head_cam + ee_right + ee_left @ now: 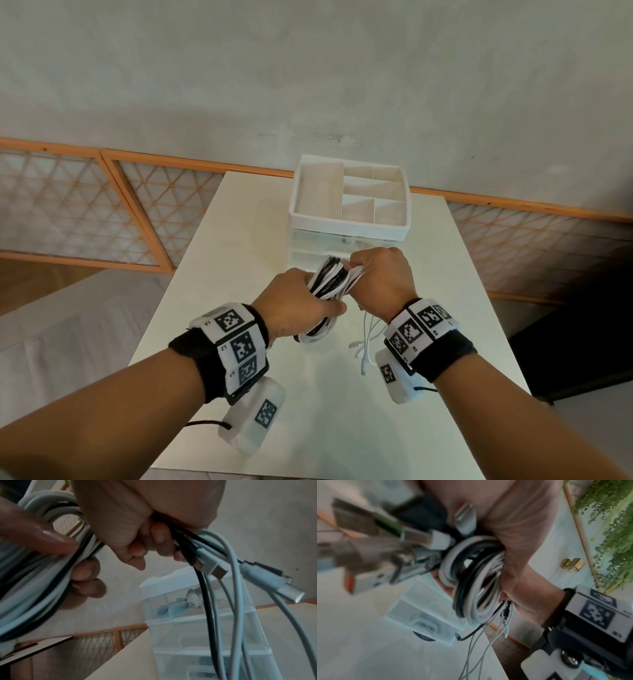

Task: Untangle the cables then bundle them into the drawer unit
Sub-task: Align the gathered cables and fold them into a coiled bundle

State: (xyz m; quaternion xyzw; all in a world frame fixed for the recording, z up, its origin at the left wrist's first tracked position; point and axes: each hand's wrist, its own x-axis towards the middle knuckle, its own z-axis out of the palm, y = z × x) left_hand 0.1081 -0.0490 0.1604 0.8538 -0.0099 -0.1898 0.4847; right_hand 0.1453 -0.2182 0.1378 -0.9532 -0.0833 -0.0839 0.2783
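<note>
A coiled bundle of white and black cables [330, 284] hangs above the table between both hands. My left hand [301, 301] grips the near side of the coil, fingers curled round it [476, 582]. My right hand [380, 277] clutches the far side of the bundle [51, 563], and loose ends with plugs [267, 580] hang from its fist. The white drawer unit [349, 222] stands just behind the hands, its top tray split into compartments. Its clear drawers [205, 631] look closed from the right wrist.
Loose white cable ends [368, 339] trail onto the white table [219, 274] under my right wrist. Behind the table runs an orange-framed lattice screen [68, 205]. A dark gap lies off the table's right edge [565, 342].
</note>
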